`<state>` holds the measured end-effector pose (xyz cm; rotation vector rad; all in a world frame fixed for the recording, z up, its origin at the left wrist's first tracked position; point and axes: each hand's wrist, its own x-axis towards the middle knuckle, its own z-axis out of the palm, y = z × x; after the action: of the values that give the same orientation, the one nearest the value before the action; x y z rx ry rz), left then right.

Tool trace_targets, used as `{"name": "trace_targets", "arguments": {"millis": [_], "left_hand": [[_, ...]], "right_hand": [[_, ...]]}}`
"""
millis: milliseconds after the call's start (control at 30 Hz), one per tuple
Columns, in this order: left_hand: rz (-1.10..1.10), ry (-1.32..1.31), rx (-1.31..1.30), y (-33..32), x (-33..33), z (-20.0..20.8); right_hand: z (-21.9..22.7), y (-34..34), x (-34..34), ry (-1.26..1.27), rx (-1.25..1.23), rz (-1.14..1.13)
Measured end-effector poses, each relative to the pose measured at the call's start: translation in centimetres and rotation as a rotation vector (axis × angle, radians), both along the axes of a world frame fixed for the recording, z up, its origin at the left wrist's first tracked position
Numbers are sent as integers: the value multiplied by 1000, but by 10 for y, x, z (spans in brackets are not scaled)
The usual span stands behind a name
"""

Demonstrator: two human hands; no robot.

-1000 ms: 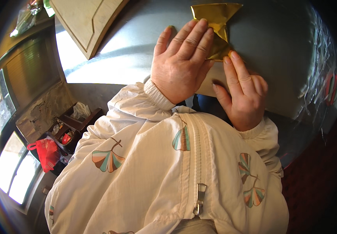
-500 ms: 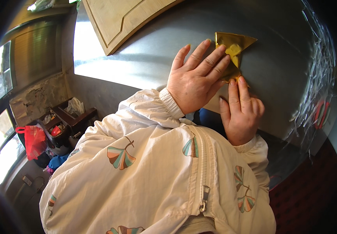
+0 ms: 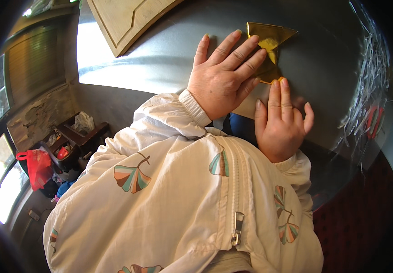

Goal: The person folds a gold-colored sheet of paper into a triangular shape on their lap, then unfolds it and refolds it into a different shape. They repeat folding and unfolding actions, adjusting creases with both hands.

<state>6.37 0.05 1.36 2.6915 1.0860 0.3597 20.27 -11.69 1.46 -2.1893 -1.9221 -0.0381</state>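
A folded piece of shiny gold foil paper (image 3: 274, 34) lies on the dark, glossy tabletop (image 3: 326, 86), a pointed flap reaching away to the far right. My left hand (image 3: 223, 79) is open, its fingers spread flat, and the fingertips rest over the paper's left side, hiding part of it. At the near edge of the paper, my right hand (image 3: 280, 125) has its index and middle fingers stretched out, with their tips touching the fold. Its thumb and little finger stand apart, and nothing shows in its palm.
A light wooden board (image 3: 130, 20) lies at the far left of the table. On the right are a bundle of clear plastic strips (image 3: 369, 77) and red-handled scissors (image 3: 375, 122). Off the left side, a red plastic bag (image 3: 39, 166) hangs beside a cluttered dark shelf (image 3: 80, 136).
The hands and paper appear a little higher in view, as does everything around them. My right hand's fingers have spread, the little finger lifting outward. The left hand stays on the paper.
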Motion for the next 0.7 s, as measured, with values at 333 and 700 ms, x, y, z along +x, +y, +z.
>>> {"name": "trace_targets", "arguments": {"millis": [333,700], "left_hand": [[-6,-42,49,0,-1,-3],[-92,-217,-140,9,-16,-3]], "right_hand": [[22,-7,6,-20,-71,-67],[-13,20,-9,103,67,145]]}}
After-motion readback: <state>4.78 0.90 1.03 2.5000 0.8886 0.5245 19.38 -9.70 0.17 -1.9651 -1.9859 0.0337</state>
